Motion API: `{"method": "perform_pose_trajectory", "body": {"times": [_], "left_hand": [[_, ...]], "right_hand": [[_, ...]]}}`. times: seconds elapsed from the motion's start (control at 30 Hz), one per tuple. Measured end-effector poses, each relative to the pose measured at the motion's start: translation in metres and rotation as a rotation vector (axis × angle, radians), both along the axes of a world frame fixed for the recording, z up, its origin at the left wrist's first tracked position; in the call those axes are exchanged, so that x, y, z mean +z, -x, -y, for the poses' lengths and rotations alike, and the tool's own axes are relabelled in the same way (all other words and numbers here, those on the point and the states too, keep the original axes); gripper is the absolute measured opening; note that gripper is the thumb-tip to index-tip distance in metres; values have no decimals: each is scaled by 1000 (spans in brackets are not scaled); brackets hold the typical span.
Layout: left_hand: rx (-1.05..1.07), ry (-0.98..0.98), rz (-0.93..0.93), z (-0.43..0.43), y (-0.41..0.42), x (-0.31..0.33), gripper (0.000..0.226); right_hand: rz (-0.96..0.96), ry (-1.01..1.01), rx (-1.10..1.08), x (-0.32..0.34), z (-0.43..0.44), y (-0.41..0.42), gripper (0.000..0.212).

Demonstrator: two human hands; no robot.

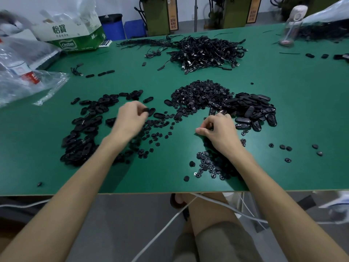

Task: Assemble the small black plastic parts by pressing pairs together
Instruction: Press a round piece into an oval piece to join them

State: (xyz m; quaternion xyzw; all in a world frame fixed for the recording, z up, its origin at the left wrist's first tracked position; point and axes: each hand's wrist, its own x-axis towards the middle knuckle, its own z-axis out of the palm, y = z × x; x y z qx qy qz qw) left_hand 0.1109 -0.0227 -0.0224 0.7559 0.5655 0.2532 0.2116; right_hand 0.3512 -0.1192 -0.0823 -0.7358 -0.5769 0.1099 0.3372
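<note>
My left hand [130, 119] hovers over the green table [283, 110] and pinches a small black part [145, 110] at its fingertips. My right hand [219, 130] has curled fingers holding a glossy oval black shell [222, 111], which shows above the knuckles. A heap of oval shells [253, 110] lies just right of that hand. Small round black buttons are heaped in the middle [200, 95], and more are scattered near the front [205, 165]. Another heap of oval pieces [85, 129] lies left of my left hand.
A tangle of black cables [205, 52] lies at the back of the table. A cardboard box [73, 35] and clear plastic bags [22, 72] sit at the back left. A water bottle [290, 25] stands at the back right. The table's front edge [170, 192] runs over my knees.
</note>
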Motion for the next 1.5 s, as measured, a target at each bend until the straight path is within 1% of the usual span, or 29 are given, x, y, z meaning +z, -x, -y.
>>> {"method": "perform_pose_trajectory", "body": {"times": [0.07, 0.13, 0.27, 0.37, 0.5, 0.57, 0.63, 0.73, 0.8, 0.97, 1.07, 1.2, 1.27, 1.4, 1.5], "left_hand": [[-135, 118, 243, 13, -24, -4, 16], [-213, 165, 400, 25, -46, -11, 12], [-175, 182, 588, 38, -81, -29, 12], [-131, 238, 674, 38, -96, -36, 14], [-164, 259, 737, 43, -107, -43, 16], [-175, 256, 748, 45, -108, -47, 19], [-182, 256, 766, 45, -107, -50, 24], [-187, 247, 779, 46, -104, -52, 30], [-187, 243, 786, 47, -104, -52, 28], [-186, 236, 803, 47, -105, -53, 25], [-169, 223, 815, 47, -106, -53, 19], [-148, 226, 851, 47, -106, -53, 10], [-141, 227, 882, 47, -105, -53, 14], [-167, 228, 902, 47, -105, -51, 38], [-202, 207, 904, 48, -104, -50, 35]], "right_hand": [[11, 7, 21, 0, 0, 1, 22], [16, 10, 27, 0, 0, 1, 22], [-106, -72, -17, 3, 2, 2, 16], [-167, -182, -51, 5, 5, 2, 10], [-363, -326, -77, 9, 10, -1, 6], [-430, -346, -72, 11, 11, -2, 6], [-459, -331, -50, 11, 11, -3, 4], [-463, -323, -12, 10, 10, -2, 6], [-453, -319, -2, 10, 10, -2, 10], [-426, -308, -20, 11, 9, -5, 13], [-405, -298, -14, 10, 9, -6, 15], [-402, -294, -21, 9, 8, -7, 11], [-386, -296, -12, 8, 8, -8, 8], [-406, -280, 16, 7, 7, -6, 16], [-496, -310, 60, 8, 8, -5, 17]]}}
